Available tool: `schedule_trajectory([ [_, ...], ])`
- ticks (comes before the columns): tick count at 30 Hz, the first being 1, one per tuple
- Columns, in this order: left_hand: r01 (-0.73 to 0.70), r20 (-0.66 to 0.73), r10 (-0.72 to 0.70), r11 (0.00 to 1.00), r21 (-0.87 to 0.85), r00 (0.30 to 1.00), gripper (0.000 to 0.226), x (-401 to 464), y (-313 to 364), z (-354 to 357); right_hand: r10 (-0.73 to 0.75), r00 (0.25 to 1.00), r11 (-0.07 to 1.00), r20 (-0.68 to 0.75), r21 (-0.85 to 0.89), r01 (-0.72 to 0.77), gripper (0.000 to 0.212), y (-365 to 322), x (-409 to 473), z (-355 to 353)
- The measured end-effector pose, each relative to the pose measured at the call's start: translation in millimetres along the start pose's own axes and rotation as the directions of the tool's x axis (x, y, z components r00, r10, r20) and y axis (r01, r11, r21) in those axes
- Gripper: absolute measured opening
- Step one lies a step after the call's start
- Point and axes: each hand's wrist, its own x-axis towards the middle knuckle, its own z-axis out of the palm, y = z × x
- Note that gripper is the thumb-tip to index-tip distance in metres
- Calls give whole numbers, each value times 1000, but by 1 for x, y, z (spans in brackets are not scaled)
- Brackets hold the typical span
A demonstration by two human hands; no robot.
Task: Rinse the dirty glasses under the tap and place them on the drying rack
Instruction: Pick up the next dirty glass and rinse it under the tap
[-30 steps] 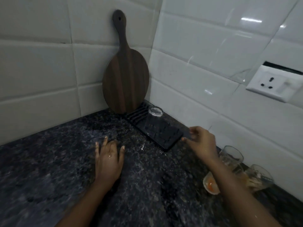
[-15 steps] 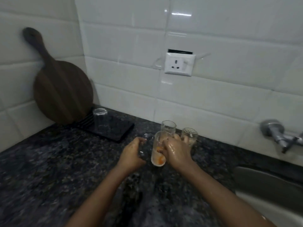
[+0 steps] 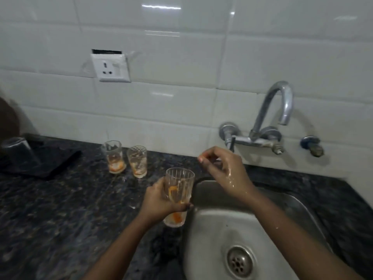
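Head view: the left hand (image 3: 161, 201) grips a dirty glass (image 3: 178, 196) at the sink (image 3: 222, 223) edge; the right hand (image 3: 224, 170), loosely curled and empty, reaches toward the dry tap (image 3: 268, 118). One glass (image 3: 19, 152) sits inverted on the rack (image 3: 50, 160); two dirty glasses (image 3: 125, 158) wait on the worktop (image 3: 60, 209).

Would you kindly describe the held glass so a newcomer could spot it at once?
Find the steel sink. At its left rim, the left hand grips a ribbed glass with orange residue. Unlike the two dirty glasses standing by the wall, it is lifted off the counter.
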Motion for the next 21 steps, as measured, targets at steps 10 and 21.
schedule_trajectory([
  [10,65,22,-66,997,50,998,67,-1,32,73,248,958,753,-145,-593,-285,56,93,48,-12],
  [21,95,114,-108,988,119,988,80,14,36,107,111,994,651,-2,-756,-74,47,93,25,-30],
])
